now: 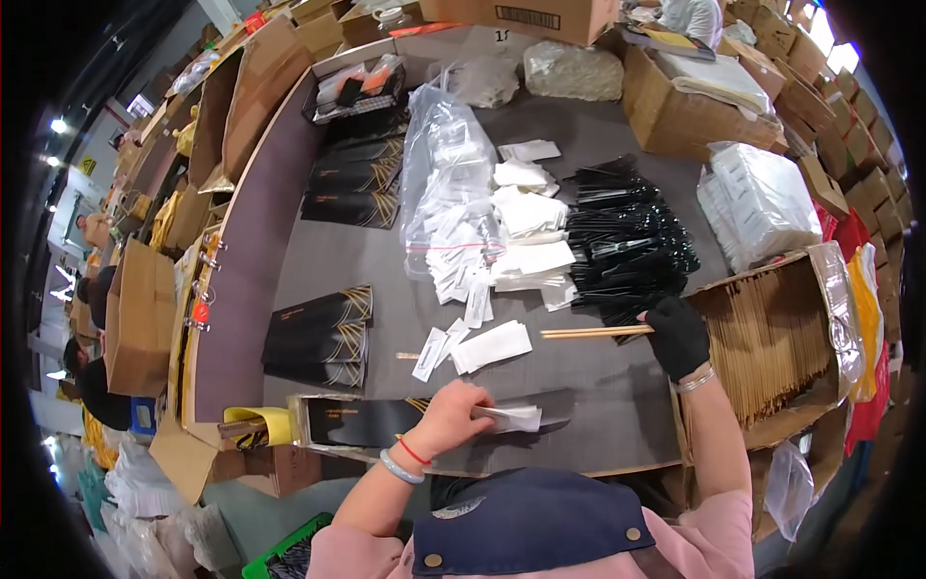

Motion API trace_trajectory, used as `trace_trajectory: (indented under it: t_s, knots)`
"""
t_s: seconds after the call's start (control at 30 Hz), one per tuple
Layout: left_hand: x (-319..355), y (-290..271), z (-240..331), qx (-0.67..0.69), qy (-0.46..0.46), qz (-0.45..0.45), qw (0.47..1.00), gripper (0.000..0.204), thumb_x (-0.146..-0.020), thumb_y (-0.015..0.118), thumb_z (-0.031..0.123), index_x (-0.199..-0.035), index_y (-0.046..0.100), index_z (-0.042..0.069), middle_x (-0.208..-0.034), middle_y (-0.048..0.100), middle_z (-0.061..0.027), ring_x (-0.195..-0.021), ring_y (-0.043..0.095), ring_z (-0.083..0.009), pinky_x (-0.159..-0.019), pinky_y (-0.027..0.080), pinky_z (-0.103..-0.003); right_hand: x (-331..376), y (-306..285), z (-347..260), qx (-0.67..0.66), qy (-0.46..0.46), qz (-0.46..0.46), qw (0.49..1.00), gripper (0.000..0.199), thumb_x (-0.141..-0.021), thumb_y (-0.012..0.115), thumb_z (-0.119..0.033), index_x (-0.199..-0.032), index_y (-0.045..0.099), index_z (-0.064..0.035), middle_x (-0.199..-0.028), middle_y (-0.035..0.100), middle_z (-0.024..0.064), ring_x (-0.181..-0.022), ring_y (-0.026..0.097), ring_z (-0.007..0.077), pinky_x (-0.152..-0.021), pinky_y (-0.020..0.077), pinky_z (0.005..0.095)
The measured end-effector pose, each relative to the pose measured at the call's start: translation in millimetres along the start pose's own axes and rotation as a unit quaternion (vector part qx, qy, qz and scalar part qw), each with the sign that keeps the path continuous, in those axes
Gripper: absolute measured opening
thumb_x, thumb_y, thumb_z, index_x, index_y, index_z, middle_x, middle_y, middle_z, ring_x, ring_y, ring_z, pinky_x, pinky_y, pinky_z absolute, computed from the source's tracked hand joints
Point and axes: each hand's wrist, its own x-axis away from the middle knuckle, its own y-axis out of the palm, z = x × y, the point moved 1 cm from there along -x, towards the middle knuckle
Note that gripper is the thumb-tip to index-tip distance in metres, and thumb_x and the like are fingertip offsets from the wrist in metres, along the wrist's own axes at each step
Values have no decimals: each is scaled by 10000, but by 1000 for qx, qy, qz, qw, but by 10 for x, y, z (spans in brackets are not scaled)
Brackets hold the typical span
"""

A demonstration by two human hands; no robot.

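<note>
My right hand (679, 334), in a black fingerless glove, pinches a pair of wooden chopsticks (593, 333) that point left over the table. Near the front edge, the bare fingers of my left hand (453, 417) are closed on a folded white paper packet (516, 418). A dark sheet or sleeve (555, 410) lies under and beside that packet. Left of this hand, a black printed paper sleeve (371, 419) with gold lines sits at the front edge. Beyond the hands lie folded white napkins (492, 347) and small slim white packets (429, 354).
A box full of chopsticks (772, 338) stands at right. Shiny black slender packets (627, 236) are heaped beside white napkin stacks (531, 212) and a clear plastic bag (449, 145). Black sleeve stacks (318, 338) line the left. A plastic-wrapped white bundle (767, 198) sits at the right back.
</note>
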Motion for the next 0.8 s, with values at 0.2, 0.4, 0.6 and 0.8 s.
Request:
trace_trajectory:
  t_s: [0.2,0.4,0.6,0.8]
  knots:
    - [421,339,30,-339,185,138,912,444,-658,768,217,-1082,653,150,-1089,592,-8,-1007,529,-225,-830,417,-379,44,241,-1012,-306,9,-294,906,199,-796,681,-296,-883,697,-118,-881,646,95,-811,636,306,-713,508,411]
    - [604,370,-35,-433,153,132,879,463,-697,729,226,-1141,628,136,-1160,578,20,-1035,506,-230,-850,386,-403,247,623,-1598,-241,-16,-240,940,243,-788,689,-343,-938,692,-152,-827,616,88,-787,632,299,-683,510,424]
    - [738,11,-120,-299,104,189,929,581,-660,798,245,-1191,599,120,-1249,543,-47,-1140,476,-280,-925,373,-437,625,382,-1205,-218,-17,-173,960,306,-788,712,-240,-1091,689,-198,-778,594,68,-721,593,256,-626,480,385]
    - [630,-144,-241,-307,77,145,937,700,-638,834,301,-1244,558,85,-1296,500,-100,-1197,438,-321,-1059,306,-501,611,447,-1140,-164,-121,-152,967,362,-778,711,-161,-1136,672,-199,-754,601,63,-678,580,247,-600,460,369]
